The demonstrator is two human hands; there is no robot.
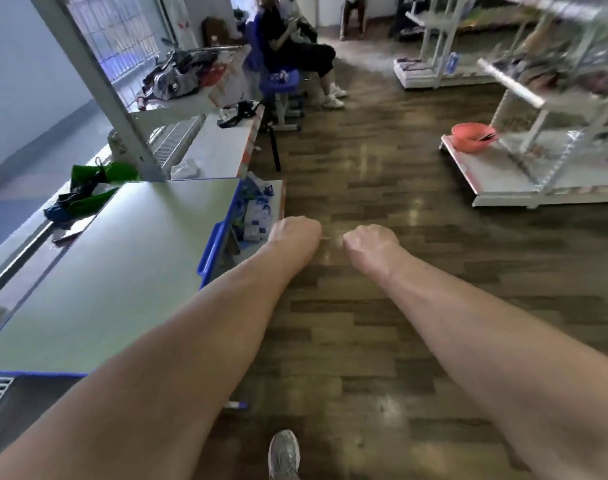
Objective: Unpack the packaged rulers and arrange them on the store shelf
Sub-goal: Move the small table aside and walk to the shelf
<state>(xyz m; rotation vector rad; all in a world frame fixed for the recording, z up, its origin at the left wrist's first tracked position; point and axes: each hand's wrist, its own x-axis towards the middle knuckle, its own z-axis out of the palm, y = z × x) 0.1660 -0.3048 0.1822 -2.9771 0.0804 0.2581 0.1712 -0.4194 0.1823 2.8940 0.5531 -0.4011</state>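
Curled knuckles-up beside the table (122,271), left hand (294,233) and right hand (372,242) hid whatever they held, if anything; packets (256,216) in the bin (212,251) against the table, likely rulers, looked light, stiff, slippery, best pinched at the ends.

Floor (365,323): wood-look planks, brown, smooth, glossy w/ pale glare patches. Table (122,271): pale green top, smooth, low sheen, blue plastic-looking edge. Bin (214,247) beside it: blue plastic, glossy. Post (98,84): grey painted metal, matt. Shelf (496,174): white painted metal, base smooth (upper part too blurred to judge). Bowl (469,135) on its base: red plastic, slight shine. Chair (278,83): blue plastic seat, pale metal legs. Shoe (283,452): grey mesh cloth, matt.
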